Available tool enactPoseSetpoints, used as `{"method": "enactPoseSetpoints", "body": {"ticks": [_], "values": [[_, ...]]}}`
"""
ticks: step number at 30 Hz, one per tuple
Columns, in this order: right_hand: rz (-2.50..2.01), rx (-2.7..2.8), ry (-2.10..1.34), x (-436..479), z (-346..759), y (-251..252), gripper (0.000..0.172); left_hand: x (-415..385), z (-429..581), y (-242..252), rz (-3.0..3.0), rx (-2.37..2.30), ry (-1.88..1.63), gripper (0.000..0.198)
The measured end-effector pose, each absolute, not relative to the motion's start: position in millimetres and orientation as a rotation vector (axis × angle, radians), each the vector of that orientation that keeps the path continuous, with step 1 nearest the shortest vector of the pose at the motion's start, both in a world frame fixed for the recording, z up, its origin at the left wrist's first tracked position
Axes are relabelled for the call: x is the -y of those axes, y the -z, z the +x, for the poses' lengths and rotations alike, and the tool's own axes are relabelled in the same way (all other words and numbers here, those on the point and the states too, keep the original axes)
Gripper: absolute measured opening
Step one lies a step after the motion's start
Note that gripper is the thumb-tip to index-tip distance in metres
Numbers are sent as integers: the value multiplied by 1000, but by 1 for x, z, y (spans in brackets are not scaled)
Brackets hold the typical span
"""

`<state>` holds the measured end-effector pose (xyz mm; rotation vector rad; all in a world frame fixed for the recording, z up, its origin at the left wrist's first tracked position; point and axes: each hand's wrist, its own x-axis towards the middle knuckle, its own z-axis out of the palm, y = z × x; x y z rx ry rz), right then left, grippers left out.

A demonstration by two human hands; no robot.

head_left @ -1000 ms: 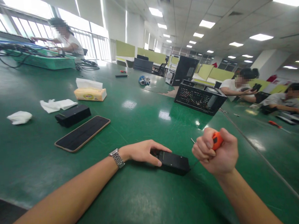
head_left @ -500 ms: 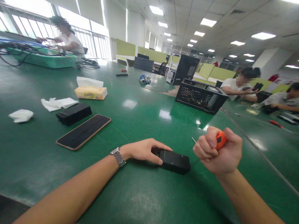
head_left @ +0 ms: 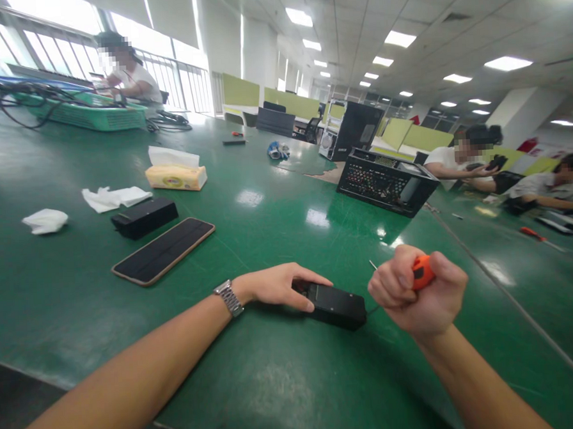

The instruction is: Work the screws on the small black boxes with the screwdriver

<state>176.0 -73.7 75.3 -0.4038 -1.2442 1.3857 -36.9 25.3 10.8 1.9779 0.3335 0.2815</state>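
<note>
A small black rectangular box (head_left: 340, 306) lies on the green tabletop. Thumb and fingers of my left hand (head_left: 278, 288) grip its left end; a metal watch is on that wrist. To the right of the box, my right hand (head_left: 418, 294) is closed in a fist around a screwdriver with an orange and black handle (head_left: 423, 272). A thin dark line runs from under the fist to the box's right end; whether it is the screwdriver's shaft or a cable, I cannot tell. A short thin metal rod (head_left: 373, 265) shows just beyond the fist.
At left are a phone (head_left: 164, 251), a second black box (head_left: 145, 217), a tissue pack (head_left: 176, 178) and crumpled tissues (head_left: 45, 221). A green basket (head_left: 99, 118) with cables stands behind. An open computer case (head_left: 385, 182) lies ahead. Several people sit around; another screwdriver (head_left: 532, 233) lies right.
My view has shifted very slightly. Both hands keep their grips, and the black box stays in place on the table.
</note>
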Motion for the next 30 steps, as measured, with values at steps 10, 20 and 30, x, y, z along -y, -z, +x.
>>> {"method": "enactPoseSetpoints", "body": {"ticks": [10, 20, 30], "values": [[-448, 1141, -1425, 64, 190, -83, 44, -26, -37, -12, 1985, -335, -266, 56], [-474, 1136, -1333, 61, 193, -82, 45, -24, -36, -13, 2001, -357, -287, 56], [-466, 1118, -1325, 59, 187, -77, 43, -26, -36, -11, 1992, -331, -293, 56]]}}
